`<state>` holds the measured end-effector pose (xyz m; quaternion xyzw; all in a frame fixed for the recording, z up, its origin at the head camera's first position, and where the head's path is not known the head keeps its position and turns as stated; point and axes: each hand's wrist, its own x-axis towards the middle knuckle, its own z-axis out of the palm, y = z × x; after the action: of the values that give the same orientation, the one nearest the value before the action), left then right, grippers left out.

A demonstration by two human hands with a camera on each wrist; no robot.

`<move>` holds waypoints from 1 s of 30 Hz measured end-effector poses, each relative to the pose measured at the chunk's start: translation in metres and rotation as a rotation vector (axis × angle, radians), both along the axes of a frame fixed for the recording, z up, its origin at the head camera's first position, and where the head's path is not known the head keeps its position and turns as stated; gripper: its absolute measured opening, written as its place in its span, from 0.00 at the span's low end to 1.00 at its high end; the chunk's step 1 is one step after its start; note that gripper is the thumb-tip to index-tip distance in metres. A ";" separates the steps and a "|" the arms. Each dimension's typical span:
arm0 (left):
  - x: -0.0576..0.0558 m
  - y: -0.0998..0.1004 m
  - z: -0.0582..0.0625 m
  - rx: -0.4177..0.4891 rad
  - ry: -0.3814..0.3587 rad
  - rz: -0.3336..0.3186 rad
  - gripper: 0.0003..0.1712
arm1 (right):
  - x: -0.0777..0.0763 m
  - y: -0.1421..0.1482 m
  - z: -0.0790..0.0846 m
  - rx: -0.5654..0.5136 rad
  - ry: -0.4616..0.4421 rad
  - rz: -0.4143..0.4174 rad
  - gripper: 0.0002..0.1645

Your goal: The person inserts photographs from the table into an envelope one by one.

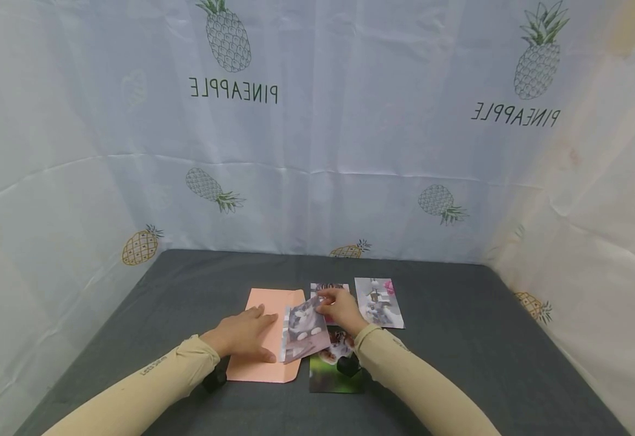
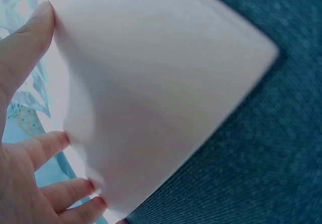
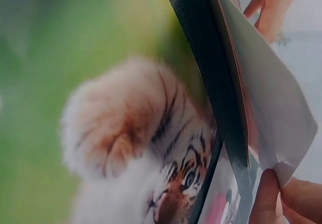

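Two hands are working over a peach envelope [image 1: 254, 368] on the dark table [image 1: 186, 290], nearer the table's left edge than its right. Left hand [image 1: 243, 332] is lying spread on the envelope, fingers extended, not gripping. Right hand [image 1: 345, 312] is pinching a held photo [image 1: 305, 327] at its right side, toward the far corner. Key relation: the held photo is lying to the left of the right hand, overlapping the envelope's right side; its long axis is running roughly from the table's far edge toward the near side, slightly skewed to the envelope's. Right hand is doing the holding; left thumb is resting close to the held photo's near left corner. Inside the envelope or on top: cannot tell. Right of the envelope, a tiger-cub photo [image 1: 328, 376] is lying nearest, a partly covered photo [image 1: 320, 286] beyond, another photo [image 1: 379, 309] toward the table's far right corner.
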<state>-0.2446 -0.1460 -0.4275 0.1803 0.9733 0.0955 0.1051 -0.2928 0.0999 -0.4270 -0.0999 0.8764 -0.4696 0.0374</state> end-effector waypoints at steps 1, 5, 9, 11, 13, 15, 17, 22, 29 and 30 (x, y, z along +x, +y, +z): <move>0.000 0.000 0.000 0.000 0.000 0.000 0.54 | 0.001 0.000 0.000 -0.007 -0.003 0.002 0.23; 0.000 0.000 0.000 -0.001 -0.004 0.001 0.54 | 0.003 0.002 -0.002 -0.074 -0.018 0.011 0.24; 0.000 0.000 0.001 -0.002 -0.008 0.004 0.54 | 0.009 0.005 -0.002 -0.166 -0.046 0.046 0.25; 0.000 0.000 0.000 -0.002 -0.008 0.004 0.54 | 0.013 0.007 -0.001 -0.181 -0.059 0.062 0.26; 0.001 0.000 0.001 -0.003 -0.007 0.002 0.54 | 0.018 0.010 0.000 -0.171 -0.073 0.070 0.27; 0.001 0.000 0.001 -0.001 -0.008 0.001 0.54 | 0.022 0.013 0.001 -0.153 -0.082 0.074 0.27; 0.001 0.000 0.002 0.001 -0.007 0.000 0.54 | 0.026 0.016 0.001 -0.136 -0.089 0.075 0.27; 0.001 0.001 0.002 -0.001 -0.005 0.004 0.54 | 0.031 0.020 0.001 -0.127 -0.101 0.075 0.27; 0.002 0.002 0.002 0.002 -0.001 0.008 0.53 | 0.037 0.017 0.001 -0.208 -0.128 0.113 0.28; 0.002 0.002 0.002 0.003 -0.001 0.007 0.53 | 0.037 0.016 0.002 -0.214 -0.137 0.114 0.28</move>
<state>-0.2426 -0.1444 -0.4255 0.1768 0.9738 0.0976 0.1049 -0.2555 0.1155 -0.4255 -0.1206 0.8096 -0.5633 0.1128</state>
